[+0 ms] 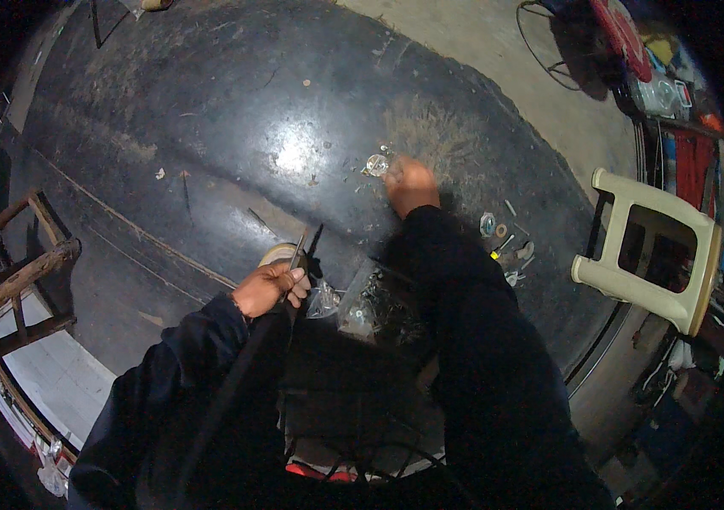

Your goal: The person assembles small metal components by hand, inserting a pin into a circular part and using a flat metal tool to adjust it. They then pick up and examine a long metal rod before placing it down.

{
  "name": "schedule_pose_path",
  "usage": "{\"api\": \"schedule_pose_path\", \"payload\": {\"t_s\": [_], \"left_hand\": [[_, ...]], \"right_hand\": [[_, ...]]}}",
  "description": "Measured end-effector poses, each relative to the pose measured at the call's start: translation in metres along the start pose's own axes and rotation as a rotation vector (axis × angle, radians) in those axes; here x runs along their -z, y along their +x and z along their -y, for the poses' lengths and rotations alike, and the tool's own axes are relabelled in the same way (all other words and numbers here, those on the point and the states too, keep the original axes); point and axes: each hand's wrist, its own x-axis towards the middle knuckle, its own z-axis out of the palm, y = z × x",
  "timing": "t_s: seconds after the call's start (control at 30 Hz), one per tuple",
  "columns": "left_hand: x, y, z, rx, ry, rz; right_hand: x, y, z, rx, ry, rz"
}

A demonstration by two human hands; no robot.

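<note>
Holding a long dark bar (247, 374) in my left hand (272, 287), fingers wrapped shut around its upper part; a thin metal strip (298, 252) pokes up past the knuckles, and a round tan object (279, 252) sits just behind that hand. I cannot tell whether strip and bar are one piece. Just beside the left hand lies a clear plastic bag (360, 304) of small metal hardware, open-looking, between my two forearms.

Farther out, my right hand (409, 183) is reaching across the dark shiny tabletop (234, 102), fingers curled down and blurred; it looks pinched on something small, but I cannot confirm what. A small shiny metal piece (376, 164) rests touching or just beside its fingertips, amid scattered bits. To the right of that arm, loose nuts and washers (505, 242) lie well apart from the left hand.

Judgement: work seems midway, with hardware spread out and nothing visibly fitted to the bar yet.

Beyond the table edge stands a cream plastic stool (651, 251).
</note>
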Motion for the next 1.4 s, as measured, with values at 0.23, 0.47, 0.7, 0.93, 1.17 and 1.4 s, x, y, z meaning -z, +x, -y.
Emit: {"api": "schedule_pose_path", "payload": {"t_s": [0.23,0.47,0.7,0.93,1.17,1.4], "left_hand": [[0.0,0.001,-0.002,0.003,-0.002,-0.001],[0.003,0.002,0.001,0.007,-0.007,0.006],[0.003,0.002,0.0,0.016,-0.002,-0.002],[0.004,0.004,0.002,-0.004,-0.021,0.017],[0.004,0.003,0.002,0.022,-0.03,-0.01],[0.004,0.006,0.006,0.028,-0.038,-0.021]], "right_hand": [[0.001,0.009,-0.003,-0.021,0.062,-0.041],[-0.006,0.012,0.003,0.072,0.038,-0.028],[-0.011,0.009,-0.001,0.07,0.049,0.052],[-0.008,0.005,0.0,0.159,-0.015,-0.046],[0.015,-0.003,0.007,-0.085,0.185,0.013],[0.053,-0.031,-0.001,-0.183,0.224,0.423]]}}
